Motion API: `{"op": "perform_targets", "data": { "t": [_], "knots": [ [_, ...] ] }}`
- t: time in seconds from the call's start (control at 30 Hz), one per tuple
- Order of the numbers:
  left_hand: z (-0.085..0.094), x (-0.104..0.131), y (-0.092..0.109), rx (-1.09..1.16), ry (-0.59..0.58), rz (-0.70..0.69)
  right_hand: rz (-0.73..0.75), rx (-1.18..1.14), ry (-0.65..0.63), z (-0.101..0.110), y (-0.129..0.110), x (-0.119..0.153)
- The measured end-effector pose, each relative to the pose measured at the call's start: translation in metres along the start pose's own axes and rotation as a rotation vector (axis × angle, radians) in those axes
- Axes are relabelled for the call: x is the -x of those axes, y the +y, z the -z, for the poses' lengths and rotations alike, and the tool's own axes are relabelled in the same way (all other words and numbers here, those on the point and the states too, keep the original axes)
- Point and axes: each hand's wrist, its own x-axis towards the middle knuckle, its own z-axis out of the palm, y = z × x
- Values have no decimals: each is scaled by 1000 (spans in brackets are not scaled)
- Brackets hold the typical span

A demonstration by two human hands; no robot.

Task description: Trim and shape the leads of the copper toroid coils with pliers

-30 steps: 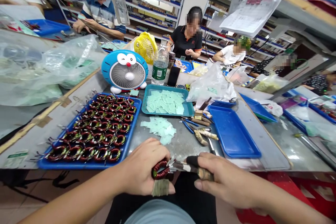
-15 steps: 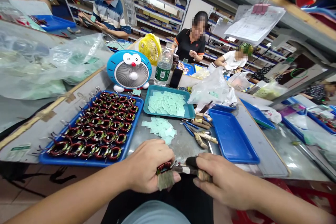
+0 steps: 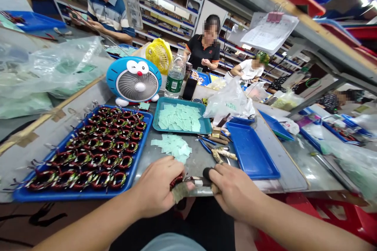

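My left hand (image 3: 160,186) is closed round a wire-wound ring coil (image 3: 176,181), whose dark red windings show between the fingers. A greyish-green cloth-like piece (image 3: 180,192) covers part of the thumb side. My right hand (image 3: 235,186) grips a wooden-handled tool (image 3: 199,181) with a pale band round its shaft. The tool's tip points left and meets the coil, though my fingers hide the exact contact. One right fingertip wears a black cover (image 3: 207,173). Both hands are over my lap at the bench's front edge.
On the left, a blue tray (image 3: 137,157) holds rows of similar coils. Pale green sheets (image 3: 173,147) lie before a teal tray (image 3: 156,119). Pliers (image 3: 204,145) and a blue tray (image 3: 256,153) are at right. Behind stand a blue fan (image 3: 138,80) and a bottle (image 3: 174,82).
The view has swung, so the bench and trays sit further left. Both hands keep their grips, and the tool stays against the coil.
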Motion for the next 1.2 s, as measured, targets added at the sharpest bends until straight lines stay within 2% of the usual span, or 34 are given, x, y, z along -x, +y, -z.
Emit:
{"op": "perform_targets", "data": {
  "t": [0.17, 0.3, 0.6, 0.73, 0.83, 0.93, 1.1, 1.2],
  "knots": [
    [6, 7, -5, 161, -49, 60, -67, -274, 20, 1, -1, 9],
    [2, 9, -1, 163, -42, 104, -82, -382, -20, 3, -2, 16],
    [0, 6, 16, 180, 70, -18, -19, -468, -23, 6, 9, 14],
    [-1, 5, 29, 259, 175, -97, 0, -647, -89, 1, 12, 18],
    [-4, 4, 32, 335, 182, -120, -11, -812, -140, -12, 8, 23],
    [-5, 3, 32, 431, 128, -61, -23, -800, -44, -28, 3, 27],
    [-3, 2, 32, 751, -76, 138, 106, -526, 267, -48, 7, 22],
    [-4, 3, 35, 864, -106, 189, 153, -437, 381, -55, 9, 15]
  ]
}}
